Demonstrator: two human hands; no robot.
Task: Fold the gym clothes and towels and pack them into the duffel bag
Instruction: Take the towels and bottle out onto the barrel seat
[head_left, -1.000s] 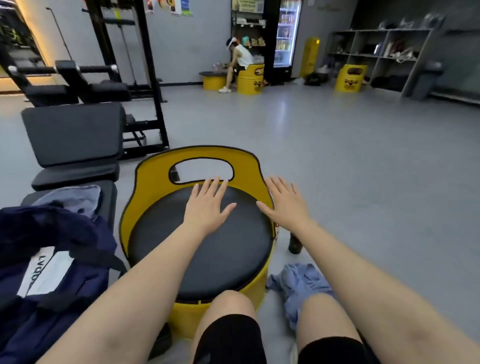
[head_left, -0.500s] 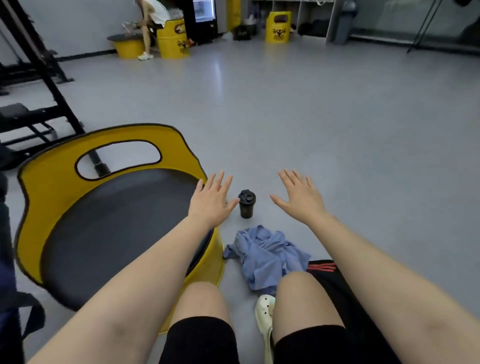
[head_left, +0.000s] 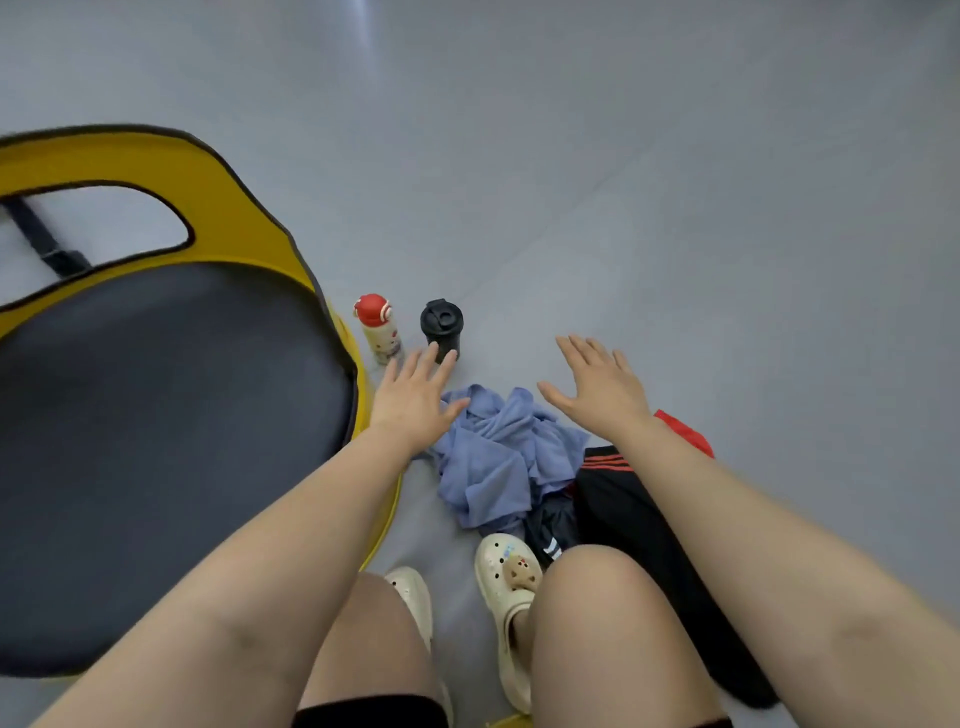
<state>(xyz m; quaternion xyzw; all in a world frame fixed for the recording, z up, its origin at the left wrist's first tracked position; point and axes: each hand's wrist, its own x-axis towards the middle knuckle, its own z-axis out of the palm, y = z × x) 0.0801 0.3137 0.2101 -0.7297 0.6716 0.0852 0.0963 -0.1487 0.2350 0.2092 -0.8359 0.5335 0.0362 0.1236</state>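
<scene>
Head view: I see my left hand and right hand, fingers spread and holding nothing, above the crumpled blue towel on the floor, frame centre, black shorts beside it.

text: none legible | bottle: printed pattern (too blurred to read); cup: unmarked

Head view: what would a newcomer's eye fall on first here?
Two open hands, left hand and right hand, reach over a crumpled blue towel on the grey floor. Left of them stands a yellow stool; beyond the towel stand a red-capped bottle and a black cup.
</scene>
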